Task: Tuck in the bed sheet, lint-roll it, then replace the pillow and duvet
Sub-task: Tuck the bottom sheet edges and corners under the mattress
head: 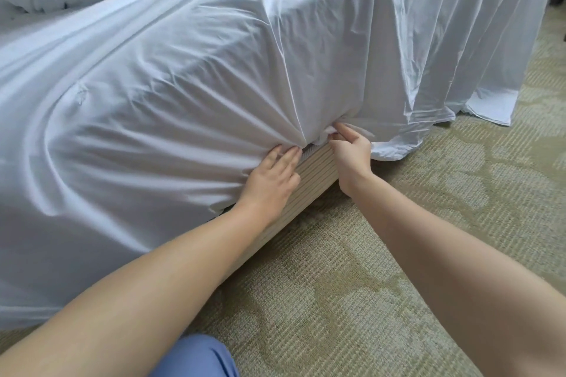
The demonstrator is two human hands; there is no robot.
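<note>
A patterned beige-green carpet (413, 254) lies beside the ribbed bed base (315, 171), near a blue-clad knee (196, 358).

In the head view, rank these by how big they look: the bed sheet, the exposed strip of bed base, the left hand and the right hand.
1. Bed sheet, fills most of the frame.
2. Bed base strip.
3. Left hand and right hand: they look about alike, so no ranking.
</note>
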